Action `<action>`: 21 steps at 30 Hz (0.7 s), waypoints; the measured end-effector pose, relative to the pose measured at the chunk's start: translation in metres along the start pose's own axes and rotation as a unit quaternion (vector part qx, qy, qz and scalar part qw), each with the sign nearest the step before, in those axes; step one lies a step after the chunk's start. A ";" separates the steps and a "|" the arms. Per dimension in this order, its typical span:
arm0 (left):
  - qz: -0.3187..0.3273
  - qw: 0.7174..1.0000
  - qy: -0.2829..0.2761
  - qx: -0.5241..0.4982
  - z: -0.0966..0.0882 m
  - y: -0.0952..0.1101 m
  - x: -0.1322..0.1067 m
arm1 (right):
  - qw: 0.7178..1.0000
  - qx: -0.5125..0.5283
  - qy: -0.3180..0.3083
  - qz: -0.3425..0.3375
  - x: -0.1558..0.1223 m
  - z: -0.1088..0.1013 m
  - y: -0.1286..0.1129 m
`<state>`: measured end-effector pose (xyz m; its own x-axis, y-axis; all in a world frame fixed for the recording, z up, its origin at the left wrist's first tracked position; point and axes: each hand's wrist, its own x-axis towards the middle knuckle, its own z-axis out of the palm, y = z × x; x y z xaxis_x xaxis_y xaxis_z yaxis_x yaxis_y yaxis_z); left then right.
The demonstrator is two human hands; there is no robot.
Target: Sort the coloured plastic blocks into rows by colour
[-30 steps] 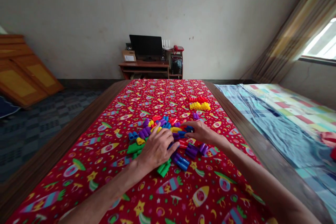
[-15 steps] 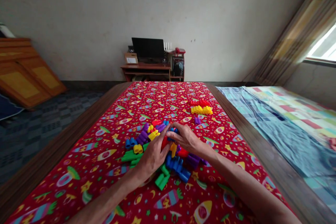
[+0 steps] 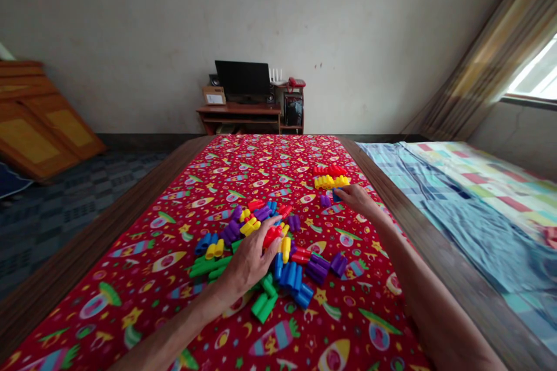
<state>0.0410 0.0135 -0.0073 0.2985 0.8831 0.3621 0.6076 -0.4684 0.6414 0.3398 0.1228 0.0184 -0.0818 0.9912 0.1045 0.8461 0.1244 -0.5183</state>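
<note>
My left hand (image 3: 252,258) is curled around a red toy block (image 3: 272,236) over the middle of a loose pile of blocks. Around it lie green blocks (image 3: 211,266), blue blocks (image 3: 290,275), purple blocks (image 3: 317,268) and yellow blocks (image 3: 215,250). Farther off to the right, my right hand (image 3: 357,198) pinches a blue toy block (image 3: 336,195). That block is just right of a small purple block (image 3: 325,201) and in front of a row of yellow blocks (image 3: 328,182). Behind the yellow row is a row of red blocks (image 3: 331,170).
A red patterned cloth (image 3: 174,301) covers the table, whose dark wooden edge (image 3: 108,232) shows on both sides. To the right is a bed with a blue checked cover (image 3: 456,232). Against the far wall stands a desk (image 3: 239,110) with a monitor (image 3: 242,77).
My right hand has left the pile and moved right and away from me with a blue block. The left hand stays over the pile with the red block.
</note>
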 end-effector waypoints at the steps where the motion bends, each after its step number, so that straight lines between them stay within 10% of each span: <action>1: 0.001 1.000 -0.005 0.003 0.000 0.001 0.000 | 1.000 -0.022 -0.018 0.004 0.000 0.001 0.007; 21: 0.013 1.000 -0.005 0.019 -0.003 0.005 -0.001 | 0.961 -0.190 -0.153 -0.128 -0.013 -0.012 -0.003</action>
<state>0.0414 0.0107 -0.0026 0.3215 0.8709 0.3717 0.6271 -0.4899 0.6056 0.3450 0.1087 0.0286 -0.4145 0.9048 -0.0971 0.9043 0.3976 -0.1556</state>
